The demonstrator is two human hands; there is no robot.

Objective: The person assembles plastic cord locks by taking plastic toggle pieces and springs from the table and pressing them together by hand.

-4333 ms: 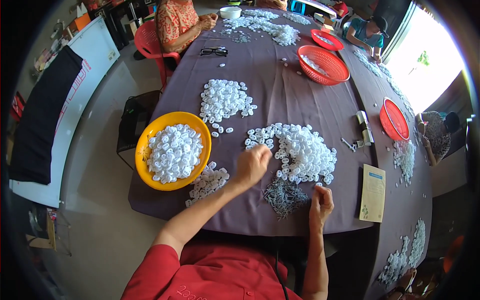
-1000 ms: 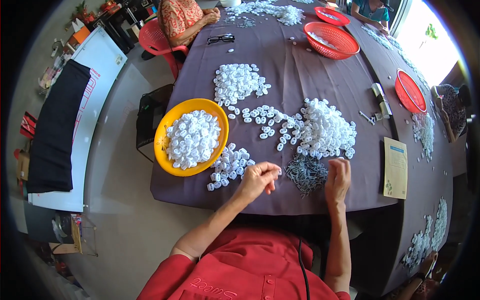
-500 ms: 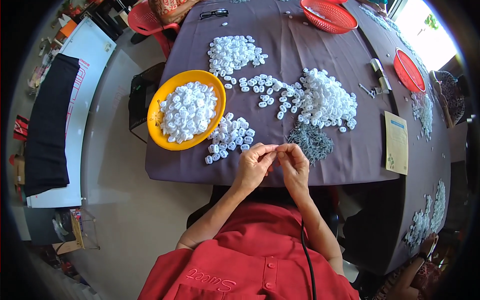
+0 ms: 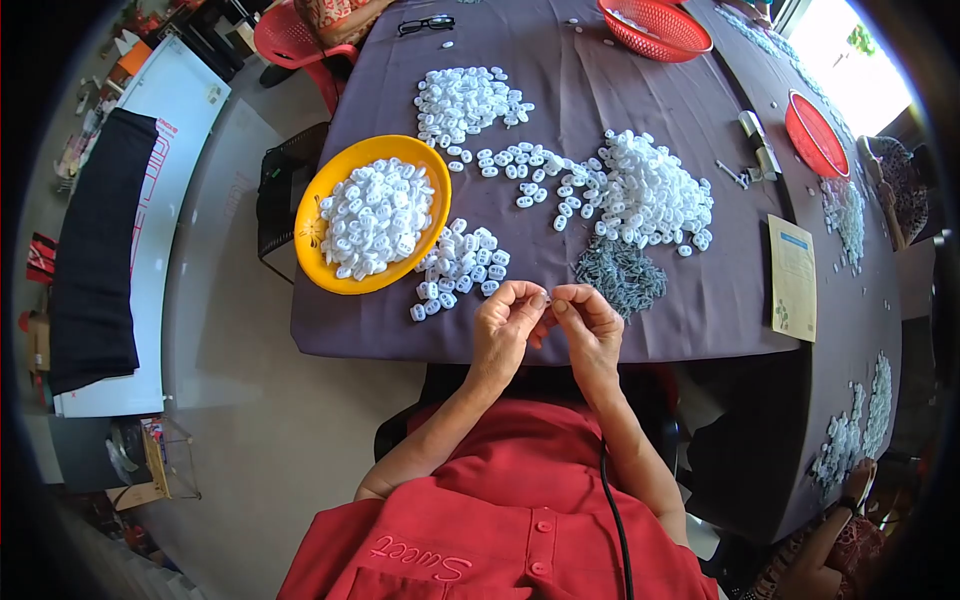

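We get strong daylight from the window [image 4: 850,40] at top right (totally blown out), soft shadows on the table [image 4: 640,330], sharp centre, heavy fisheye bending and dark vignette round the rim.

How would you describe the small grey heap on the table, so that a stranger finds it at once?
Start at the dark purple table and find its largest white pile. Directly below that pile, toward the person's right hand, lies the grey heap. It alone is grey and made of thin, wiry pieces; every neighbouring pile is white.
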